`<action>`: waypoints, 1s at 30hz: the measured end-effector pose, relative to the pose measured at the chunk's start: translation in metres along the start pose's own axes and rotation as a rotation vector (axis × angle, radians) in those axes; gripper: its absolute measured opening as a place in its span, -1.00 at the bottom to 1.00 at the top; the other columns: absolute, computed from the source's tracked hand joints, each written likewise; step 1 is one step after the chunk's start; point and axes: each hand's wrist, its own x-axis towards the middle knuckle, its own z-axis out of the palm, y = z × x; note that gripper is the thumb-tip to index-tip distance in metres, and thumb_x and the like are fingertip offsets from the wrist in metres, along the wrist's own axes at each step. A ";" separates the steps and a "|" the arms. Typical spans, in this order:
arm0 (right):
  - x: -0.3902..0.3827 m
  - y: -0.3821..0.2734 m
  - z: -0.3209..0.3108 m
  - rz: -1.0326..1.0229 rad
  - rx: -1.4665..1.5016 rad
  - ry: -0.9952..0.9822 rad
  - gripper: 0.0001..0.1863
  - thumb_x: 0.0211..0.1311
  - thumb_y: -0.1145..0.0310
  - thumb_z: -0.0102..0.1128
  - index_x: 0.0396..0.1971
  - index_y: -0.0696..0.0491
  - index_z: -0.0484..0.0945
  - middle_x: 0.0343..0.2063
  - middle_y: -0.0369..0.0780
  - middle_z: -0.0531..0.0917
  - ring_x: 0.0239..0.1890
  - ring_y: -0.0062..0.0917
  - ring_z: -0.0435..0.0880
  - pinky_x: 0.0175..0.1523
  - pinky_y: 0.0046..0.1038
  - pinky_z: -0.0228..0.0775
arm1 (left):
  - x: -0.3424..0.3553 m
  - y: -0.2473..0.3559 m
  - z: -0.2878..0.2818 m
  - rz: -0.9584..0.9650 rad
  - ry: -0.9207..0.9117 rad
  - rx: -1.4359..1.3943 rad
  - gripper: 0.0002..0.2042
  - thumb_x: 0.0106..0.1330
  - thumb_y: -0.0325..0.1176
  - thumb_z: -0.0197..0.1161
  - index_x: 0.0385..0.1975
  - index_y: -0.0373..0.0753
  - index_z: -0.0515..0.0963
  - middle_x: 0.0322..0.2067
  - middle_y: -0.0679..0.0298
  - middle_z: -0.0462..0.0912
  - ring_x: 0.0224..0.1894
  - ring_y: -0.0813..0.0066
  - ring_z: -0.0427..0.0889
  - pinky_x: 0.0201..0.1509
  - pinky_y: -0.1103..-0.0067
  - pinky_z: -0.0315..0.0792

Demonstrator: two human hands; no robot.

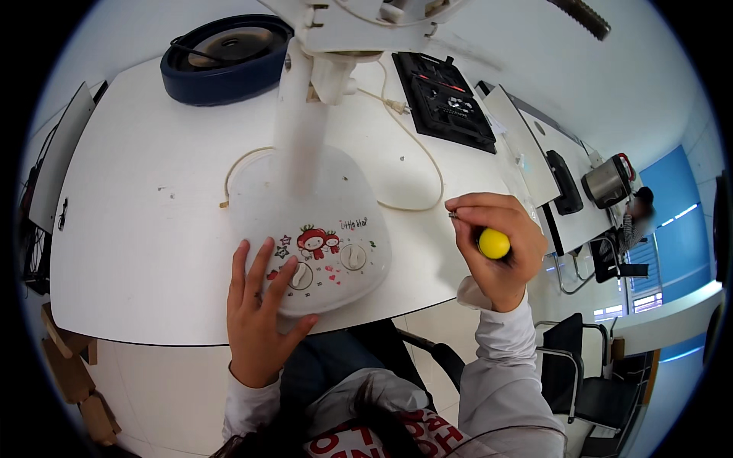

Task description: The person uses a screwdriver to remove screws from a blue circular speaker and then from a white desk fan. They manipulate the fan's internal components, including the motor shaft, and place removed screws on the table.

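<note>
A white fan base (355,198) with cartoon prints and two round knobs lies on the table before me. My left hand (263,317) rests on its front left part, fingers spread beside the left knob (300,276). To the right of the base, my right hand (505,240) is closed round what looks like a screwdriver (494,243); only its rounded yellow handle end shows. A tiny metal piece (453,215), perhaps a screw, is pinched at that hand's fingertips. A white post (301,122) rises from the base to the fan's white upper housing (359,30).
A dark blue round tub-like thing (221,88) stands at the back left. An open black tool case (450,103) lies at the back right. A cream power cord (441,179) loops across the white table (137,252). Black chairs (565,351) and a seated person (640,217) are farther right.
</note>
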 end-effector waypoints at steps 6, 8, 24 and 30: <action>-0.003 -0.003 -0.003 0.002 -0.009 0.021 -0.74 -0.17 0.71 0.34 -0.40 0.15 0.56 -0.42 -0.17 0.69 -0.41 -0.46 0.69 -0.33 -0.62 0.51 | 0.000 0.000 0.002 0.015 -0.017 -0.035 -0.41 0.05 0.02 0.30 0.08 -0.11 0.47 0.26 0.12 0.25 0.32 -0.12 0.10 0.19 0.13 0.22; -0.004 -0.003 -0.001 0.012 -0.009 0.015 -0.75 -0.16 0.72 0.33 -0.41 0.16 0.55 -0.42 -0.16 0.69 -0.41 -0.47 0.69 -0.32 -0.63 0.51 | 0.000 0.000 0.001 0.012 -0.014 -0.036 -0.41 0.05 0.02 0.30 0.09 -0.10 0.46 0.26 0.12 0.25 0.32 -0.12 0.09 0.20 0.13 0.21; -0.005 -0.010 0.010 -0.045 -0.138 -0.085 -0.65 -0.18 0.65 0.36 -0.29 0.09 0.57 -0.45 -0.24 0.66 -0.48 -0.48 0.65 -0.45 -0.60 0.43 | -0.001 -0.001 0.000 0.013 -0.026 -0.047 -0.41 0.03 -0.01 0.32 0.09 -0.08 0.45 0.27 0.14 0.23 0.33 -0.13 0.07 0.20 0.13 0.21; -0.002 -0.010 0.018 -0.020 -0.107 -0.126 -0.67 -0.21 0.64 0.35 -0.32 0.11 0.57 -0.43 -0.23 0.64 -0.46 -0.44 0.64 -0.42 -0.55 0.45 | -0.001 -0.006 -0.001 0.011 -0.036 -0.029 -0.40 0.08 0.04 0.25 0.11 -0.12 0.43 0.28 0.13 0.22 0.34 -0.14 0.05 0.24 0.09 0.18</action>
